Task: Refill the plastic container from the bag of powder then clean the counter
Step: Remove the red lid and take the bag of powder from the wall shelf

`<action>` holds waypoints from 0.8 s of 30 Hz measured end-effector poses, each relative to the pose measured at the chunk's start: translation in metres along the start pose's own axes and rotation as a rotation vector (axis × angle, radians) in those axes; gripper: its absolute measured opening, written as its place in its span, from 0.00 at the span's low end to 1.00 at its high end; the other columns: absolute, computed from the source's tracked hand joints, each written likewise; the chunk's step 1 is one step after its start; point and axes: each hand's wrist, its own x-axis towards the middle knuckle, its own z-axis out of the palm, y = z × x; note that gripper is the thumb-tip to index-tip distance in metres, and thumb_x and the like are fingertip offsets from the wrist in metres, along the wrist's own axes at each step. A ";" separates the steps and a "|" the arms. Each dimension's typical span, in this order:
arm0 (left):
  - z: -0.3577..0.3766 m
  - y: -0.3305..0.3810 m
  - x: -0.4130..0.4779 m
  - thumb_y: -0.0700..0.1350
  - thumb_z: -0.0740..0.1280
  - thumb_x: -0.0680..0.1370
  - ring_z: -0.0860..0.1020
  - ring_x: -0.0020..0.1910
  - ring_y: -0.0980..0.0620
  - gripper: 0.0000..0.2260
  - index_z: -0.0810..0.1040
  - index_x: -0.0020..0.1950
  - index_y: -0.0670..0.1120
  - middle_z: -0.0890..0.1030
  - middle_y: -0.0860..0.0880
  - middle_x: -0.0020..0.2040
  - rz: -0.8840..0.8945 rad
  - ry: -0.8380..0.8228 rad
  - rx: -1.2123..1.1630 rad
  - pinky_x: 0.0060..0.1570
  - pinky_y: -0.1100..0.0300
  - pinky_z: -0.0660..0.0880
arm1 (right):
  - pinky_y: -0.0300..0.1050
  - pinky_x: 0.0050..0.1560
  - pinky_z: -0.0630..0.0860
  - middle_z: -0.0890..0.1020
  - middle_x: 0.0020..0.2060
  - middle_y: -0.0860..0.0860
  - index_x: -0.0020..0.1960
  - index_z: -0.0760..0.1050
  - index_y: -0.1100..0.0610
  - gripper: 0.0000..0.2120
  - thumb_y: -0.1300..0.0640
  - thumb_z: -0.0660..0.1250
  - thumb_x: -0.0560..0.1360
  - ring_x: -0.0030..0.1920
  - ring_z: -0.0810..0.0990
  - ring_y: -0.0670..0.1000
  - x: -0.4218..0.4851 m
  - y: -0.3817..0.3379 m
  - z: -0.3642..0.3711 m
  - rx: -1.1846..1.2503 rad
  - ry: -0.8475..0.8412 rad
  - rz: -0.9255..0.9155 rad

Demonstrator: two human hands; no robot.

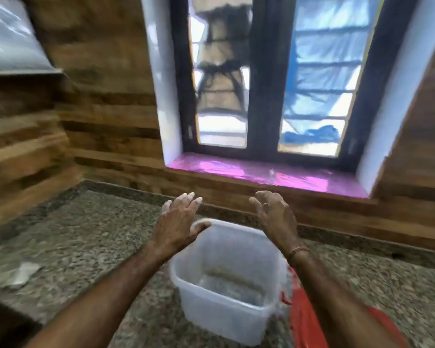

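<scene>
A clear plastic container (pixel 226 285) stands upright on the speckled granite counter (pixel 91 234), with no lid on it and only a thin layer of powder at its bottom. My left hand (pixel 178 222) hovers over the container's far left rim with fingers spread, white powder on the fingertips and the thumb near the rim. Over the far right rim, my right hand (pixel 274 214) is held up with fingers apart and nothing in it. A red plastic bag (pixel 304 320) lies against the container's right side, partly hidden under my right forearm.
A small whitish scrap or patch of powder (pixel 23 273) lies on the counter at the left. Wood-look wall panels rise behind the counter. A window with a pink sill (pixel 261 172) sits behind the container. A dark drop-off is at the lower left corner.
</scene>
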 end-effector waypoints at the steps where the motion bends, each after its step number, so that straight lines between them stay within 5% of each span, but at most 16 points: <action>1: -0.013 -0.027 -0.003 0.73 0.52 0.74 0.74 0.73 0.45 0.40 0.77 0.73 0.48 0.77 0.45 0.73 -0.019 0.019 0.005 0.67 0.42 0.72 | 0.53 0.56 0.81 0.83 0.60 0.52 0.63 0.80 0.53 0.18 0.42 0.67 0.81 0.56 0.84 0.54 0.005 -0.025 0.014 -0.011 -0.010 -0.044; 14: -0.183 -0.314 -0.027 0.66 0.64 0.80 0.68 0.76 0.51 0.33 0.63 0.81 0.53 0.69 0.53 0.77 -0.297 0.249 0.008 0.70 0.48 0.70 | 0.51 0.47 0.82 0.82 0.52 0.43 0.58 0.79 0.44 0.16 0.36 0.63 0.80 0.48 0.84 0.48 0.073 -0.294 0.174 -0.012 -0.112 -0.385; 21: -0.262 -0.425 0.008 0.65 0.65 0.79 0.70 0.75 0.50 0.31 0.66 0.79 0.55 0.69 0.54 0.78 -0.428 0.424 -0.043 0.70 0.52 0.70 | 0.31 0.38 0.71 0.82 0.45 0.37 0.51 0.77 0.41 0.04 0.42 0.66 0.81 0.45 0.81 0.37 0.156 -0.417 0.237 0.161 -0.192 -0.527; 24: -0.299 -0.473 0.017 0.66 0.65 0.79 0.71 0.75 0.50 0.31 0.67 0.79 0.55 0.70 0.52 0.77 -0.478 0.463 0.044 0.68 0.52 0.71 | 0.41 0.48 0.82 0.84 0.48 0.40 0.53 0.79 0.41 0.06 0.43 0.64 0.82 0.50 0.83 0.42 0.197 -0.479 0.270 0.249 -0.290 -0.599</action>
